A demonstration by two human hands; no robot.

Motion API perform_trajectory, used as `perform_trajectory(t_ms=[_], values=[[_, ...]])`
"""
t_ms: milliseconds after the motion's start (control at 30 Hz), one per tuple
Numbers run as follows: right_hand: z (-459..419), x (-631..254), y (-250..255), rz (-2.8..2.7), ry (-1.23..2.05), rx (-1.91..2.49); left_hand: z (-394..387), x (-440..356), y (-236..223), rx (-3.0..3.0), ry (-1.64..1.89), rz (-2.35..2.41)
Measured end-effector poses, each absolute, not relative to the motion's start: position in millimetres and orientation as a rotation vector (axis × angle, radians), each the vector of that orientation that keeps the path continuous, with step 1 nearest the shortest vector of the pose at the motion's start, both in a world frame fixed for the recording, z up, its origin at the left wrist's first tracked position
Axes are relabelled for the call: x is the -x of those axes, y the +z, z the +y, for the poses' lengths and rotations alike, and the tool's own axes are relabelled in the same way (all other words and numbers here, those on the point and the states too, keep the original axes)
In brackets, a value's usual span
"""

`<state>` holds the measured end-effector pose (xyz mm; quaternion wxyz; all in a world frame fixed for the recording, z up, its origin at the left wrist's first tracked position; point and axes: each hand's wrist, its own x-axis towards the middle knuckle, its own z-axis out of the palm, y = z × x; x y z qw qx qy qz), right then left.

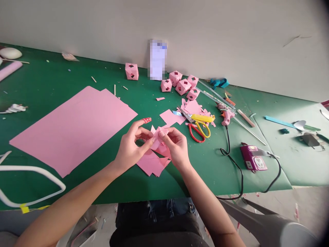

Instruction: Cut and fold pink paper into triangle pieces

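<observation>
Between the fingertips of both hands is a small folded piece of pink paper (157,134). My left hand (132,145) pinches it from the left, its index finger raised with a red wrap on the tip. From the right, my right hand (177,145) grips the same piece with thumb and curled fingers. Cut pink paper pieces (151,164) lie on the table just below the hands. Farther off stand several pink folded paper shapes with diamond-shaped holes (183,86). Scissors with red and yellow handles (197,132) and a yellow utility knife (203,118) rest on pink scraps (192,107).
Large pink sheets (74,127) cover the left of the green table (108,185). A phone (157,60) leans on the wall. Rightward lie a pink glue gun (226,116) with its cable, clear sticks (249,130) and a purple power adapter (253,157). A white loop (33,168) is at left.
</observation>
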<state>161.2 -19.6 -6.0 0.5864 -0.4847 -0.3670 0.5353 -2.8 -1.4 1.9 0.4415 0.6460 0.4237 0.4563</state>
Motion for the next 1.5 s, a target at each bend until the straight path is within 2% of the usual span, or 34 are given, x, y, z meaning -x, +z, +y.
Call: perform_trajectory(t_ms=[1000,1367,1500], values=[[-22.4,-162.7,0.5,-0.842,1.294,1.109,-5.5,3.0,-3.2,-1.597,1.149,1.08],[-23.0,-162.5,-4.1,-0.821,1.138,1.171,-4.5,2.3,5.8,-1.503,1.074,1.087],[-22.1,-162.5,-2.7,-0.837,1.221,1.164,0.8,5.4,4.7,-1.437,1.102,1.071]])
